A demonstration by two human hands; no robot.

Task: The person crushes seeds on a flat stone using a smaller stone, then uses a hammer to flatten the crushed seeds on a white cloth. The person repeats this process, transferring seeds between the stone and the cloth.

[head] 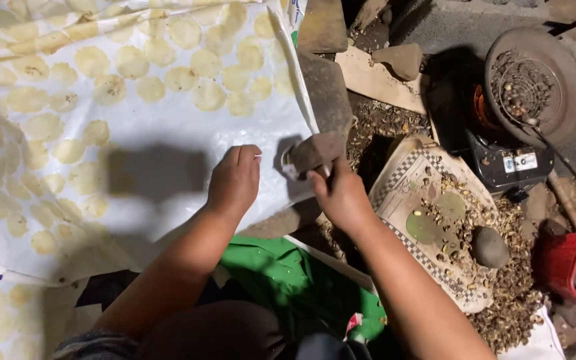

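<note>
Fingers [320,175] of right hand [339,195] clamped on flat brown stone [316,151] at edge of white sheet [168,140]. Left hand [235,179] curled shut, knuckles resting on sheet. Pale yellow round discs [168,73] spread across sheet. Black box with small white rectangular label [517,163] at right, red container [568,263] below.

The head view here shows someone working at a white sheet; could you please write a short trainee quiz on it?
1. True or false: the left hand rests on the white sheet.
2. What does the right hand grip?
3. The dark stone lies on: A the checkered board, B the red container.

Key: 1 true; 2 a flat brown slab at the sheet's edge; 3 A.
</note>
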